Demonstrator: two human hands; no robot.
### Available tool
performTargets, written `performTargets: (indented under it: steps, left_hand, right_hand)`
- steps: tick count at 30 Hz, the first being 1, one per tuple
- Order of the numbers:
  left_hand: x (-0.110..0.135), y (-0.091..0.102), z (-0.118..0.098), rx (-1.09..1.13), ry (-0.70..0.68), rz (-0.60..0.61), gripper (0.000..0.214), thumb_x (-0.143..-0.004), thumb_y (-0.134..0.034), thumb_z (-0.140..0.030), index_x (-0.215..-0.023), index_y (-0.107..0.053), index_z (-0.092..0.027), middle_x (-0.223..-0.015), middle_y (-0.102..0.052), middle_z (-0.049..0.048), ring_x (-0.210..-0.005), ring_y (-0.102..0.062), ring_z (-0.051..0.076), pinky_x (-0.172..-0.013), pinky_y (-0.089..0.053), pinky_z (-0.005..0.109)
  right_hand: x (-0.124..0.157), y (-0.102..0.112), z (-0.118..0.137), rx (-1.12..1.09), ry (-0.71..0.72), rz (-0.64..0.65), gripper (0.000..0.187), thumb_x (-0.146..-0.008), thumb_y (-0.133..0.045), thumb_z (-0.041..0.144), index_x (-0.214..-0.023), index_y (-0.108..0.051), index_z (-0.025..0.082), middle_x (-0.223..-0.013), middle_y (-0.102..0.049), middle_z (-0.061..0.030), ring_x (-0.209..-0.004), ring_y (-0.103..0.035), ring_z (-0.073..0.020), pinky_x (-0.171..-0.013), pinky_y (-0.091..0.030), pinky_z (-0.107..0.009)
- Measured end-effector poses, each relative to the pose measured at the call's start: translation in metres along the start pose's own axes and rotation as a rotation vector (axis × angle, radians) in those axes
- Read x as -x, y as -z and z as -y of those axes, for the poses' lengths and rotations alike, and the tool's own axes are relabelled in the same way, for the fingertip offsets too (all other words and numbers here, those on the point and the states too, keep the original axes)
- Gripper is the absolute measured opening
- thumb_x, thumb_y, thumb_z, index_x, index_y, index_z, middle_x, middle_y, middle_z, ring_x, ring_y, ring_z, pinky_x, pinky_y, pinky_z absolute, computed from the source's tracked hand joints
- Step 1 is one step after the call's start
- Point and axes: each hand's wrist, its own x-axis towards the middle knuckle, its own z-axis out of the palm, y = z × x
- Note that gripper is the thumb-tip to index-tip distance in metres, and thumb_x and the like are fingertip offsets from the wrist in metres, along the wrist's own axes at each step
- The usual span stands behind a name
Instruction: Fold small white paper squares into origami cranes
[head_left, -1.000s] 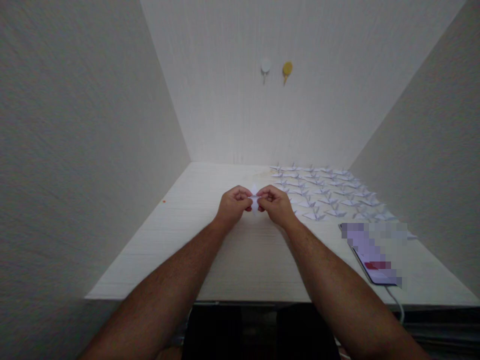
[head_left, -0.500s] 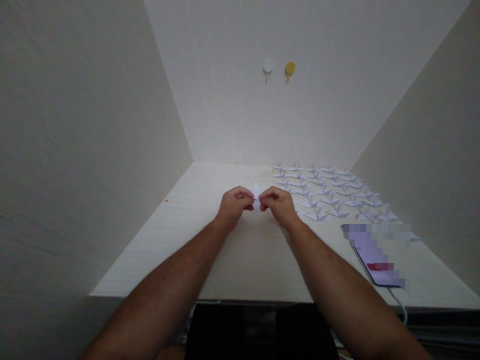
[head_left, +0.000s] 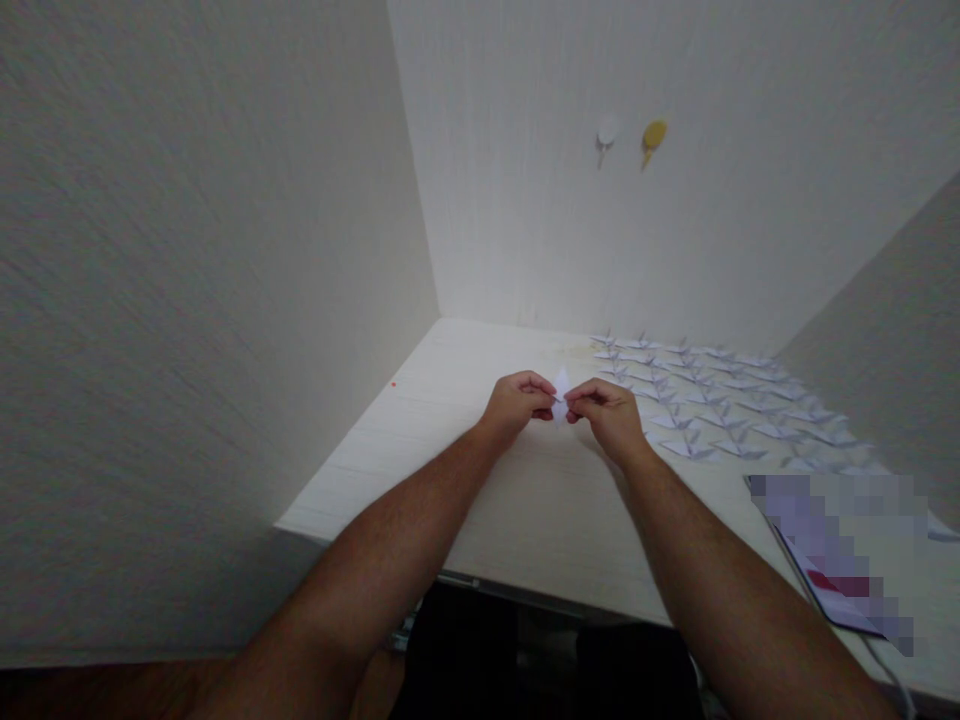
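Left grip [head_left: 517, 402] and right grip [head_left: 609, 412] of the person are both pinching one small white folded paper [head_left: 562, 384], each having its thumb and fingertips pressed together at one side of it. From where I am standing, the paper is sitting in the narrow gap between the two grips, with one pointed end showing beyond the fingertips, toward the back wall [head_left: 517, 200], and the other end showing lower, toward the person. I am not able to tell whether the paper is touching the table [head_left: 375, 465] or is being held just over it. Beside and beyond the right grip, many white paper birds [head_left: 712, 399] are lying in rows. Nearer to the person, on the right, a phone [head_left: 819, 565] is lying, partly hidden by blur.
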Motion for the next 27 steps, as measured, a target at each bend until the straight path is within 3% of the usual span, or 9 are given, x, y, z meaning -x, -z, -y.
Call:
performTargets:
  steps: [19,25,27]
  left_hand:
    - [-0.002,0.003,-0.002,0.002,-0.001,0.016,0.014,-0.058,-0.070,-0.017,-0.070,-0.063,-0.014,-0.061,-0.066,0.0023,-0.052,-0.062,0.013,-0.056,-0.053,0.028]
    - [-0.001,0.003,-0.005,-0.018,0.059,0.005,0.037,-0.060,-0.077,-0.023,-0.093,-0.061,-0.017,-0.067,-0.067,0.0008,-0.056,-0.062,0.013,-0.056,-0.053,0.028]
    - [-0.001,0.002,-0.005,-0.034,0.097,0.000,0.035,-0.059,-0.078,-0.024,-0.088,-0.062,-0.015,-0.069,-0.067,0.0020,-0.057,-0.062,0.013,-0.057,-0.053,0.027]
  right_hand:
    - [-0.003,0.000,-0.002,-0.045,-0.001,-0.003,0.008,-0.059,-0.065,0.021,-0.065,-0.069,0.018,-0.050,-0.063,0.0014,-0.047,-0.059,-0.0130,-0.051,-0.046,-0.025]
    - [-0.004,0.000,-0.009,0.058,0.074,-0.017,0.011,-0.063,-0.062,0.021,-0.068,-0.071,0.019,-0.053,-0.063,0.0015,-0.049,-0.058,-0.0123,-0.050,-0.044,-0.024]
    - [-0.003,0.000,-0.010,0.105,0.105,-0.018,0.012,-0.065,-0.061,0.021,-0.070,-0.072,0.019,-0.053,-0.063,0.0014,-0.049,-0.056,-0.0115,-0.050,-0.043,-0.024]
